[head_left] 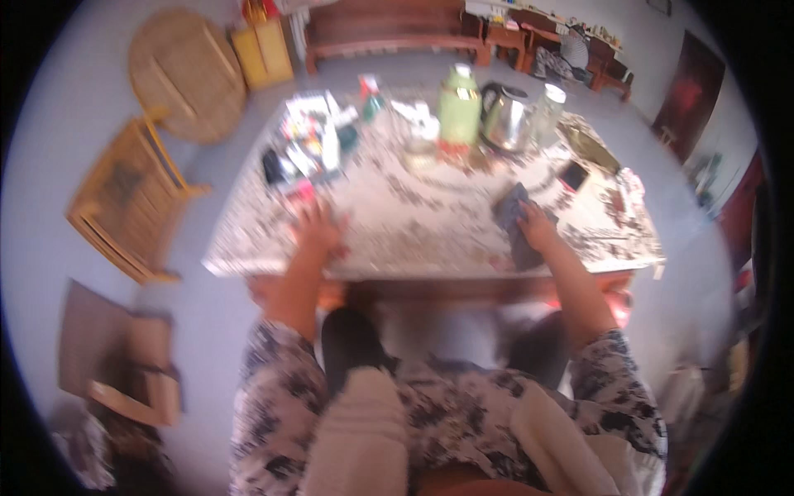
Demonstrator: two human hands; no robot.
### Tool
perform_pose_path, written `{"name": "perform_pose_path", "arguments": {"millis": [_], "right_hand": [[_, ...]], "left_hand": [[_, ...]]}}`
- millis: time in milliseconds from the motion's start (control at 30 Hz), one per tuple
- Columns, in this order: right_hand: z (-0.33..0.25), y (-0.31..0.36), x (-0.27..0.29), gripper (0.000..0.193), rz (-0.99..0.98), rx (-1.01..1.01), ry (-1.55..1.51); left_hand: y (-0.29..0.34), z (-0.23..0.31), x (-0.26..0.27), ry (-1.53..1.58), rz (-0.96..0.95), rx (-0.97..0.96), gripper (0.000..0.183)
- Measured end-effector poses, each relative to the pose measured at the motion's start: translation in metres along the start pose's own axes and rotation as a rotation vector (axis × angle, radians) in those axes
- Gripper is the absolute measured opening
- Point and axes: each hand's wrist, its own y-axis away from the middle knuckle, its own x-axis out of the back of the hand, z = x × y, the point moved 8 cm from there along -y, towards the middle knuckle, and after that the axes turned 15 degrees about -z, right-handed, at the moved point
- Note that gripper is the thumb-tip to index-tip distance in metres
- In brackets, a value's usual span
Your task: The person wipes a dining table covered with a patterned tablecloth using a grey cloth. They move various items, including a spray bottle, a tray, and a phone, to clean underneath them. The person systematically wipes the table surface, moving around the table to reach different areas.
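Pressing the grey-blue cloth (516, 234) flat against the table (397, 240) would likely serve best, with the right hand (538, 227) over its middle and strokes steered clear of the black phone (572, 175) lying just beyond. The left hand (318, 230), palm down with fingers spread at the near left of the table, could steady the body; blur hides how firmly it rests. The right hand's fingers are bent onto the cloth, seeming to grip its right side, though which fingers pinch it I cannot tell. The cloth lies at the table's near right, close to the front edge. It looks dark, soft and creased, bunched into a long, uneven shape. Farther back stand a green flask (459, 112), a shiny kettle (506, 122) and a clear bottle (546, 120).
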Motion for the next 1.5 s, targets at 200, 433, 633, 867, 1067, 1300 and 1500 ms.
{"name": "perform_pose_path", "arguments": {"millis": [200,433,633,867,1067,1300,1500], "right_hand": [[-0.115,-0.086,0.042,0.058,0.196,0.222,-0.167],[-0.159,-0.059,-0.015,0.063,0.012,0.183,0.138],[-0.153,-0.055,-0.007,0.063,0.035,0.187,0.13],[-0.156,-0.048,-0.004,0.063,0.03,0.208,0.089],[-0.153,-0.048,-0.003,0.063,0.012,0.195,0.079],[-0.153,-0.046,-0.003,0.063,-0.015,0.198,0.051],[-0.15,-0.045,-0.002,0.063,-0.067,0.197,0.037]], "left_hand": [[0.018,-0.094,-0.01,0.187,-0.003,0.263,0.082],[0.049,-0.157,-0.003,0.484,-0.01,0.63,0.085],[0.017,-0.109,0.035,0.296,0.018,0.713,0.086],[-0.017,0.012,0.022,0.447,0.088,0.337,0.083],[-0.015,0.021,0.007,0.27,0.127,0.283,0.078],[0.032,0.006,0.002,0.38,0.122,0.442,0.08],[0.053,-0.007,-0.009,0.432,0.141,0.544,0.078]]}}
